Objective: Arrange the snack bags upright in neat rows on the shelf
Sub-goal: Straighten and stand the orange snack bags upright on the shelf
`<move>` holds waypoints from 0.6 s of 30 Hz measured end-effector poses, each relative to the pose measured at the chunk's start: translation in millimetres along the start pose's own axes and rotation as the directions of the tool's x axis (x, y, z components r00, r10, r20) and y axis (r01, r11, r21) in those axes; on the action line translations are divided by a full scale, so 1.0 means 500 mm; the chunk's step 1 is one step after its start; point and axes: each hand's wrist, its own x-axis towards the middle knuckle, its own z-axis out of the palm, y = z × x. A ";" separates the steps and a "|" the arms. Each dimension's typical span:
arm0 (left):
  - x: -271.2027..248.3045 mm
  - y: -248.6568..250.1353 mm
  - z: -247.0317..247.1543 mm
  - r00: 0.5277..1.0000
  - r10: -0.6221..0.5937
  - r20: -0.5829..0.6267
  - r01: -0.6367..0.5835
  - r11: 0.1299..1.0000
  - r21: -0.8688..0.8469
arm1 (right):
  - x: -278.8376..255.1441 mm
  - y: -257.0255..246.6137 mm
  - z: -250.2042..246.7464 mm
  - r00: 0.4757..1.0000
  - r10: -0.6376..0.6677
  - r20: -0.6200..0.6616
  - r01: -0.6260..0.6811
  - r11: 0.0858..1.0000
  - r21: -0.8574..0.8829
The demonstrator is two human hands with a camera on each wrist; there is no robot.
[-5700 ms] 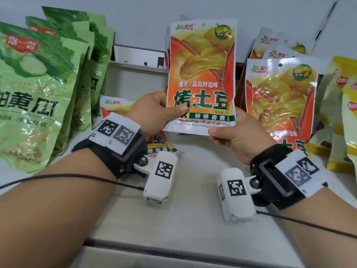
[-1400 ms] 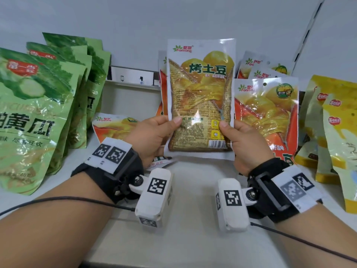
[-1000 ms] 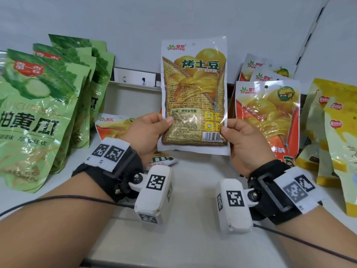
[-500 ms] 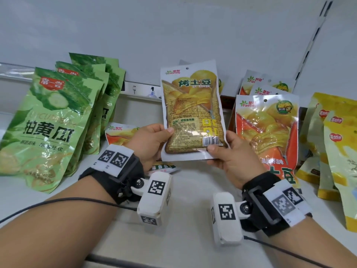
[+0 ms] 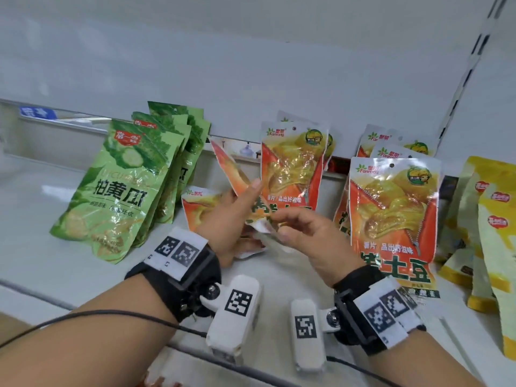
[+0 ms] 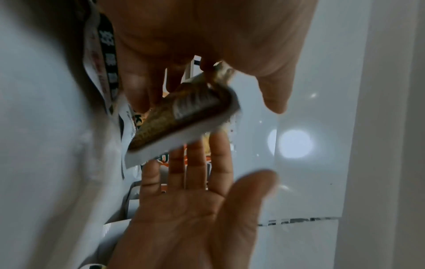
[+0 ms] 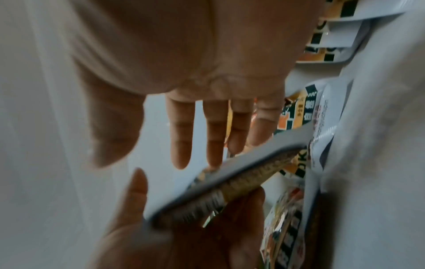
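An orange potato-chip bag (image 5: 233,170) hangs edge-on and twisted between my two hands above the white shelf (image 5: 55,261). In the left wrist view the bag (image 6: 184,118) lies across the straight fingers of my left hand (image 6: 225,169), thumb held apart. From the right wrist, my right hand (image 7: 149,160) has straight fingers whose tips touch the bag's (image 7: 230,182) white bottom seam. In the head view my left hand (image 5: 251,219) and right hand (image 5: 279,224) meet at the bag's lower end. Another orange bag (image 5: 293,169) stands upright just behind them.
Green cucumber bags (image 5: 117,191) stand in a row at the left. A row of orange bags (image 5: 391,219) stands at the right, with yellow bags (image 5: 491,219) beyond. One orange bag (image 5: 201,208) lies flat behind my left hand.
The bag was upright with its back to me, pinched at both lower corners. It has since dropped lower and turned edge-on, and both hands' fingers have straightened.
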 end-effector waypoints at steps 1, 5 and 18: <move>-0.006 -0.001 -0.005 1.000 0.000 0.000 0.000 0.999 -0.037 | 0.000 -0.003 0.007 0.999 0.012 0.043 -0.012 1.000 -0.002; -0.017 -0.014 -0.051 0.989 0.012 -0.150 -0.008 1.000 0.025 | 0.024 0.011 0.015 0.986 0.111 -0.123 -0.110 0.994 0.009; -0.007 0.009 -0.092 0.893 0.299 -0.336 -0.147 0.900 0.411 | 0.156 0.098 -0.054 0.740 0.405 -0.538 -0.548 0.826 -0.131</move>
